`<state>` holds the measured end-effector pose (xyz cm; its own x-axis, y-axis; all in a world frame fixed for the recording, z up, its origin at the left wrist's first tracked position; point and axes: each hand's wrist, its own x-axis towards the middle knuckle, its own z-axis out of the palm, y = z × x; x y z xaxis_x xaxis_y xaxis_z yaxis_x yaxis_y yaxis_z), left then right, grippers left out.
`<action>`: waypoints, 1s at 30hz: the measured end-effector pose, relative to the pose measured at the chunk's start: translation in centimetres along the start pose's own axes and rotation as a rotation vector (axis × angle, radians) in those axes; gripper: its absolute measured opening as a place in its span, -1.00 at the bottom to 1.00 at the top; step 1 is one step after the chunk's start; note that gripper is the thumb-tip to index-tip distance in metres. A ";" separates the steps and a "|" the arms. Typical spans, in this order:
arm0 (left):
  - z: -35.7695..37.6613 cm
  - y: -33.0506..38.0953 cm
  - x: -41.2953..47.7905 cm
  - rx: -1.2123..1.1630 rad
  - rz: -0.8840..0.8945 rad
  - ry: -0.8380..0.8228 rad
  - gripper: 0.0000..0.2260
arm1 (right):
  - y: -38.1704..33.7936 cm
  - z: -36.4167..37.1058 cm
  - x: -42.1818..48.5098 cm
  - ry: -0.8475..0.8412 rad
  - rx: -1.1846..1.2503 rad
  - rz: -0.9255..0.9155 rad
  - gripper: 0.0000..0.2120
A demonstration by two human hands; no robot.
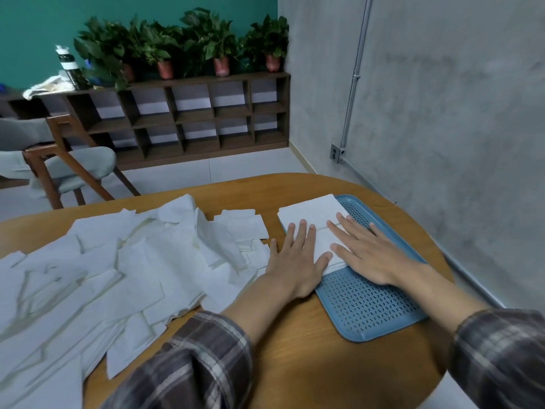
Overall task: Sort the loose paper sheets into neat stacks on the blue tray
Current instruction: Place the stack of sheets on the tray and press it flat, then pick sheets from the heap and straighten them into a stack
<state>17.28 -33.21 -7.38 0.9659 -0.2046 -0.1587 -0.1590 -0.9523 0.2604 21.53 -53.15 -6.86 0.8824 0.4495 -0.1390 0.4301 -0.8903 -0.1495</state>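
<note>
Paper covers the left half of the wooden table (309, 364); the loose paper sheets (118, 276) lie there in a wide, untidy heap, overlapping, some folded or crumpled, the nearest ones reaching the table's near edge; the blue tray (368, 308) sits on the right side of the table, its perforated floor bare at the near end; a single stack (312, 214) of white sheets lies squared on the tray's far left part, just beside the heap but apart from it; both hands rest flat on this stack, gripping nothing; the left hand (295, 261) lies palm down over the stack's left edge, fingers straight, little finger out on the table, thumb on the paper; the right hand (365, 255) lies palm down across the stack's near right corner and the tray floor, fingers spread and straight; the two thumbs are close together; plaid sleeves (200, 358) cover both forearms; beyond the table stand a grey chair (59, 160) and a dark wooden shelf (191, 119) with potted plants (212, 39) and a bottle (69, 67) on top.
</note>
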 end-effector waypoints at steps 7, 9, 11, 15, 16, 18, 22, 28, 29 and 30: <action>-2.6 -1.7 -7.0 -0.212 0.210 0.437 -0.54 | -5.2 -2.1 -2.3 0.315 0.133 -0.116 -0.43; -3.0 -3.4 -9.5 -0.200 0.248 0.538 -0.66 | -8.0 -2.1 -2.8 0.350 0.184 -0.160 -0.47; -3.2 -5.7 -11.9 -0.183 0.240 0.584 -0.73 | -11.0 -1.8 -3.0 0.355 0.235 -0.192 -0.52; -3.3 -11.3 -15.6 -0.170 0.139 0.649 -0.79 | -16.2 -0.6 -2.3 0.351 0.346 -0.226 -0.61; -3.1 -12.8 -16.4 -0.178 0.108 0.664 -0.80 | -17.4 -0.1 -1.9 0.359 0.378 -0.229 -0.62; -2.7 -15.4 -17.4 -0.190 0.058 0.688 -0.80 | -19.6 0.6 -1.2 0.387 0.443 -0.224 -0.61; -2.0 -18.7 -18.2 -0.212 0.032 0.752 -0.80 | -22.8 2.3 0.7 0.448 0.441 -0.161 -0.51; -1.5 -20.1 -18.0 -0.357 0.068 0.865 -0.78 | -23.9 4.2 3.1 0.652 0.395 -0.114 -0.79; -1.5 -20.0 -18.0 -0.387 0.073 0.865 -0.79 | -23.9 4.2 3.1 0.678 0.394 -0.128 -0.80; -1.6 -20.0 -18.1 -0.416 0.078 0.865 -0.79 | -23.8 4.1 3.1 0.687 0.401 -0.154 -0.80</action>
<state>3.32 -10.07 -8.20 0.7989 0.1324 0.5867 -0.3042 -0.7525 0.5841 13.23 -30.24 -7.72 0.7951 0.3044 0.5246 0.5704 -0.6694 -0.4760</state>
